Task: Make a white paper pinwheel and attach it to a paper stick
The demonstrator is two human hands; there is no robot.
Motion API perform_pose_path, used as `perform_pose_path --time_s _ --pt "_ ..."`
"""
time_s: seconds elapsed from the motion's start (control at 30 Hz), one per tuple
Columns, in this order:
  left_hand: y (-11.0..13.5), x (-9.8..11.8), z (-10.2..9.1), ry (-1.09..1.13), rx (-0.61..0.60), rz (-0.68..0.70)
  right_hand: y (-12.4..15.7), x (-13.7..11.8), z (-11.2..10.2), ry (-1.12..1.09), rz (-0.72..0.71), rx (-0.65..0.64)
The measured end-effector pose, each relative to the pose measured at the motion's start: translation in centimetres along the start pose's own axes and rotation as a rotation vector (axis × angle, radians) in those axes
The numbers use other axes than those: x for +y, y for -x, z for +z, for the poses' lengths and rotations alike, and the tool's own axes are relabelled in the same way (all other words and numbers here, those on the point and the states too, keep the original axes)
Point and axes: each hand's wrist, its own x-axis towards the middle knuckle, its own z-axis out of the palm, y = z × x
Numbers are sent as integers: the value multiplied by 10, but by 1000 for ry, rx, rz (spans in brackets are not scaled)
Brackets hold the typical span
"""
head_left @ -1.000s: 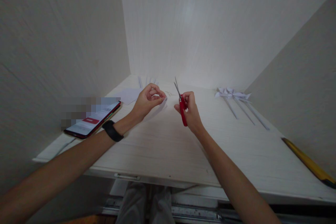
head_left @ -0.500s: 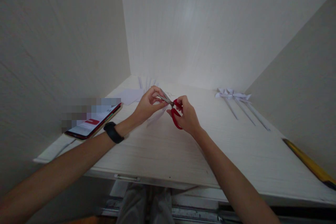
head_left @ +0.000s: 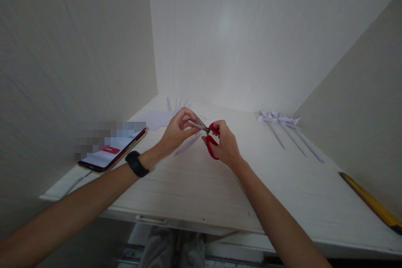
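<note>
My right hand (head_left: 223, 144) grips red-handled scissors (head_left: 209, 140), whose blades point left toward my left hand. My left hand (head_left: 177, 130) pinches a small piece of white paper (head_left: 188, 142) at the blade tips, above the white desk (head_left: 201, 184). The paper hangs down and to the right below my fingers. A black band sits on my left wrist (head_left: 136, 163).
A phone (head_left: 113, 150) with a lit screen lies at the desk's left edge. Loose white paper sheets and strips (head_left: 163, 113) lie at the back. Three folded paper pinwheels on sticks (head_left: 282, 123) lie at the right, with a yellow ruler (head_left: 373, 205) further right.
The scissors swung from pointing upward to pointing left into the paper held by my left hand. Both hands have come together and the view has shifted slightly.
</note>
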Motion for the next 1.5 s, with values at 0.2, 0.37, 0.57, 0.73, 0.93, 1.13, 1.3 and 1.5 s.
perform_pose_path --time_s 0.2,0.37,0.57,0.73,0.93,1.13,1.3,1.5 --pt "1 2 1 -12 36 -34 0 0 -1 -2 -17 0" --pt "2 3 3 -6 42 -49 0 1 0 -6 -24 7" --pt "2 4 3 19 34 -50 0 2 1 -5 -18 -2" --pt "2 4 3 27 43 -61 0 2 1 8 -27 7" --pt "1 4 2 26 58 -58 0 3 1 24 -29 15" --pt "2 3 1 2 66 -73 1 4 2 27 -4 13" --pt "2 3 2 8 61 -70 1 4 2 22 16 -1" --pt "2 4 3 28 66 -86 0 3 1 15 33 -18"
